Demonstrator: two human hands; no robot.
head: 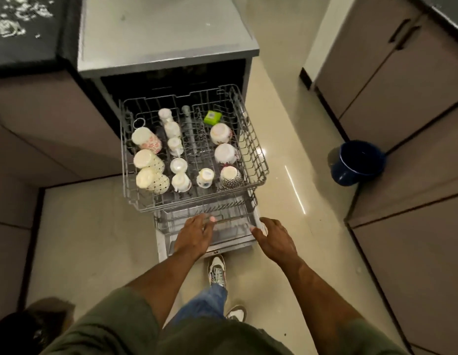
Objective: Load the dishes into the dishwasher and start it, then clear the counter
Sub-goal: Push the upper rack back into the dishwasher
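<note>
The dishwasher (169,49) stands open with its upper wire rack (256,149) pulled out. Several upturned cups and mugs (146,140) fill the rack, and a green box (212,117) lies at its back. Below it the lower rack (238,213) sticks out over the open door (163,244). My left hand (194,237) rests with straight fingers on the lower rack's front rim. My right hand (274,239) touches the rack's right front corner, fingers loosely extended.
A dark blue bucket (355,162) sits on the floor at the right by the cabinets (402,98). A black counter (23,29) with white specks lies at the top left. My shoe (216,270) is right under the door's edge.
</note>
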